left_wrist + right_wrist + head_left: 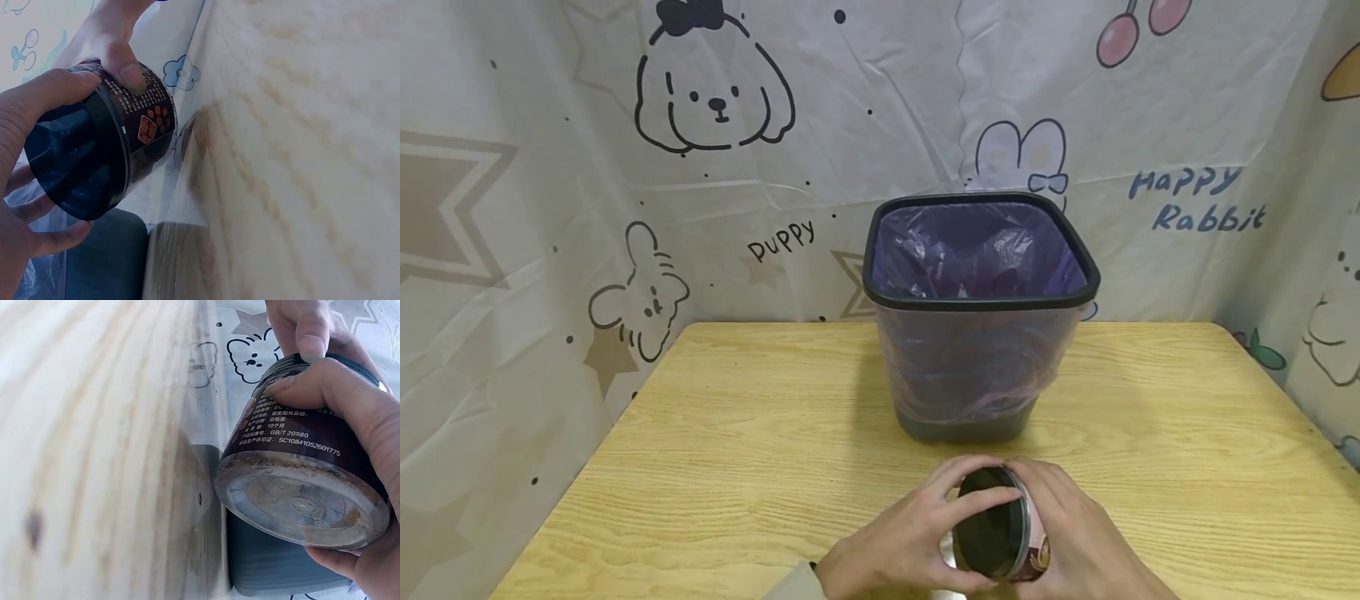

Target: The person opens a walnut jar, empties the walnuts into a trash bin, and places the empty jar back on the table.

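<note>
A clear plastic food jar (1036,533) with a dark lid (991,529) is held tilted between both hands, over the near part of the table. My left hand (906,529) grips the lid, thumb and fingers spread around its edge. Around the jar's body curls my right hand (1078,533). The left wrist view shows the dark brown label (150,119) with small print and orange biscuit pictures. In the right wrist view the see-through base (300,506) faces the camera, with crumb-like brown bits along its lower edge.
Behind the hands stands a dark trash bin (981,305), lined with a purple plastic bag (970,358). It rests on the light wood table (745,467). A pale cartoon-printed cloth (850,108) hangs at the back and both sides.
</note>
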A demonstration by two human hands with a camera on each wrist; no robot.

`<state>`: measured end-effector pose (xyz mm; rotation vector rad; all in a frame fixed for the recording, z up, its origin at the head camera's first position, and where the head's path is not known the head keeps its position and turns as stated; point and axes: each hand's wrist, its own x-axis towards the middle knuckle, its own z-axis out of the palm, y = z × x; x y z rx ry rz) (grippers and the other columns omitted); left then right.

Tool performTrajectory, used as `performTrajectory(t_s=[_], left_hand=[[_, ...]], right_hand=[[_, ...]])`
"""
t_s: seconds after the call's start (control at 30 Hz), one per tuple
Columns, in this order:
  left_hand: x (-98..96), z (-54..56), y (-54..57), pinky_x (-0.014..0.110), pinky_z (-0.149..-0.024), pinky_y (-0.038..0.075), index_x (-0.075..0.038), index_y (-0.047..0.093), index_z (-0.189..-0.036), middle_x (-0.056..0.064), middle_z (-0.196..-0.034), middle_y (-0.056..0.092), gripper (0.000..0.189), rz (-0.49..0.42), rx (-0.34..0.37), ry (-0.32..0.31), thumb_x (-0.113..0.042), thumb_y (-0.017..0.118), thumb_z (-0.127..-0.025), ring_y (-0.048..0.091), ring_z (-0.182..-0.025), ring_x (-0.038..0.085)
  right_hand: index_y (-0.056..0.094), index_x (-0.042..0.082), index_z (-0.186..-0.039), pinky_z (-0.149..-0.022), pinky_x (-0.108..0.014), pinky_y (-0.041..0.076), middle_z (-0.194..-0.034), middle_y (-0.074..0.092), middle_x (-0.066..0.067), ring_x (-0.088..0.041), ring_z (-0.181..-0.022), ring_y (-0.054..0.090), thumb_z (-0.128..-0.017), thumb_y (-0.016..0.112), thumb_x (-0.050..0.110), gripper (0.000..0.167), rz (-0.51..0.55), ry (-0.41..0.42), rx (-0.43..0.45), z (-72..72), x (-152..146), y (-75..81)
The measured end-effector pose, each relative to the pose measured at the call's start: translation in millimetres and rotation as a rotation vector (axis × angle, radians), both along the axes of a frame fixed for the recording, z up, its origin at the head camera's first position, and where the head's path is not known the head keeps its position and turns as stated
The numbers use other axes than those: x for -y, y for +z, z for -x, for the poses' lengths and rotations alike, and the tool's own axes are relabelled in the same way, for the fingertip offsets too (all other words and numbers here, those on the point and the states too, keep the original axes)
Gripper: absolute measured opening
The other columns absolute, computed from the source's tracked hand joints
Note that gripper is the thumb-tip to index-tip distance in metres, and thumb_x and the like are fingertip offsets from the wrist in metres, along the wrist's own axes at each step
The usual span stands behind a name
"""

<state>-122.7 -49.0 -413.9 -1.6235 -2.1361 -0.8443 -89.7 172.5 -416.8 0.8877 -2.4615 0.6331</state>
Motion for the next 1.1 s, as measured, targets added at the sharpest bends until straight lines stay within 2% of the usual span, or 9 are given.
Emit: performTrajectory(t_s=[0.5, 0.77, 0.93, 1.1], left_hand=[[-0.4, 1.0, 0.3, 0.029, -0.108, 0.034, -0.015, 0.039, -0.143, 0.011, -0.146, 0.034, 0.090, 0.003, -0.006, 0.013, -0.035, 0.085, -0.069, 0.035, -0.135, 0.019], [-0.3, 0.1, 2.0, 0.029, -0.110, 0.031, -0.015, 0.037, -0.145, 0.011, -0.151, 0.027, 0.092, 0.028, 0.027, -0.022, -0.033, 0.085, -0.070, 0.031, -0.138, 0.021], [-0.8, 0.0, 1.7, 0.028, -0.110, 0.030, -0.015, 0.037, -0.145, 0.011, -0.150, 0.029, 0.089, 0.030, 0.017, -0.009, -0.032, 0.084, -0.071, 0.032, -0.137, 0.020], [-1.3, 0.7, 1.3, 0.029, -0.110, 0.032, -0.014, 0.038, -0.144, 0.012, -0.149, 0.030, 0.091, 0.020, 0.001, 0.000, -0.034, 0.085, -0.069, 0.033, -0.137, 0.021]], right_hand=[[0.049, 0.008, -0.135, -0.074, -0.038, 0.055, -0.125, 0.055, 0.001, -0.016, -0.106, 0.055, -0.037, 0.092, 0.041, 0.112, -0.020, 0.003, -0.002, 0.9, 0.4, 1.9], [0.048, 0.009, -0.136, -0.074, -0.039, 0.055, -0.125, 0.055, 0.002, -0.016, -0.106, 0.055, -0.043, 0.091, 0.049, 0.111, -0.012, 0.004, -0.015, 0.3, 0.0, 1.0], [0.048, 0.008, -0.136, -0.074, -0.039, 0.055, -0.125, 0.055, 0.001, -0.016, -0.107, 0.055, -0.045, 0.089, 0.056, 0.110, -0.012, 0.004, -0.019, 0.5, -0.5, 0.3], [0.047, 0.008, -0.137, -0.074, -0.039, 0.055, -0.125, 0.055, 0.002, -0.015, -0.107, 0.054, -0.041, 0.091, 0.049, 0.113, -0.014, 0.004, -0.021, 0.7, -0.4, 0.9]])
